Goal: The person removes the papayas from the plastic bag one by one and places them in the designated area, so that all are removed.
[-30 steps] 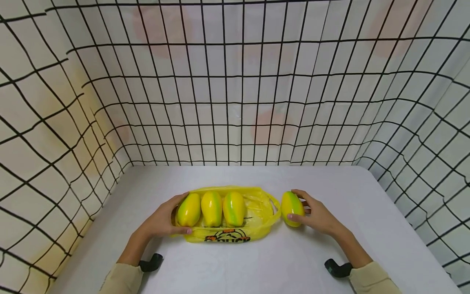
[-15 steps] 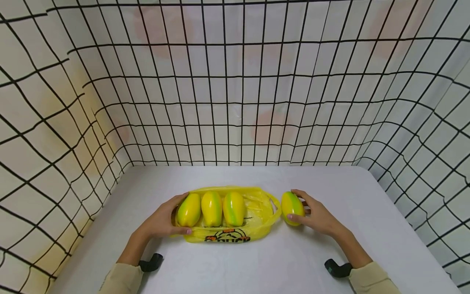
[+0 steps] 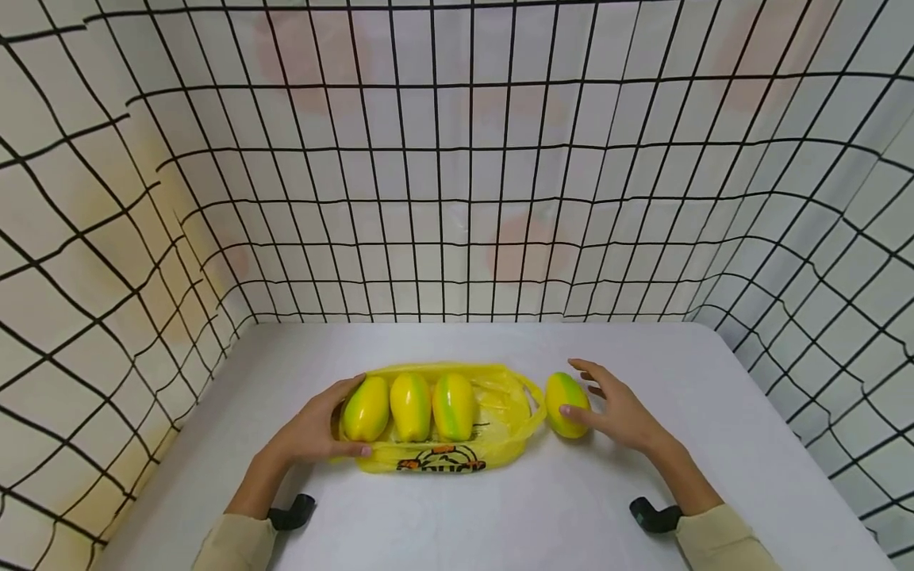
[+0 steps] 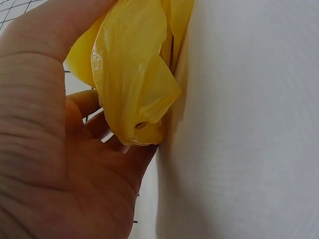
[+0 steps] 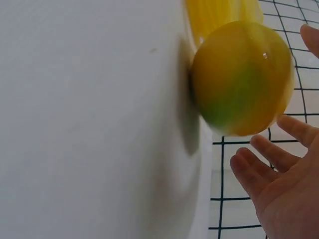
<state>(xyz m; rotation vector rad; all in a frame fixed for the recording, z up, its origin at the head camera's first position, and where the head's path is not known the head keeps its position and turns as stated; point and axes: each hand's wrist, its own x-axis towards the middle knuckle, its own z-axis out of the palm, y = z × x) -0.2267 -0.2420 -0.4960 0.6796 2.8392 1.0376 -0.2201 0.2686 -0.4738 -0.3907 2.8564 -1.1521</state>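
Observation:
Three glossy yellow papaya-like fruits with green streaks, the middle one (image 3: 411,407) included, lie in a row on a yellow plastic bag (image 3: 500,396) with black print. My left hand (image 3: 317,424) holds the bag's left end, thumb at its front edge and fingers behind. In the left wrist view, crumpled bag film (image 4: 132,74) hangs between thumb and fingers. A fourth such fruit (image 3: 566,400) lies on the table just right of the bag's handle loop. My right hand (image 3: 620,408) is spread beside it, its fingers lifted off and the thumb overlapping the fruit in the head view.
The white table (image 3: 457,523) carries the bag and fruit. Black wire grid panels (image 3: 457,174) with white sheeting behind stand at the back and both sides. A black curved piece sits at each wrist, the left one (image 3: 293,512) and the right one (image 3: 653,515).
My right hand has loosened from the single fruit; its fingers have spread up and away to the right. The left hand and the bag stay nearly as they were.

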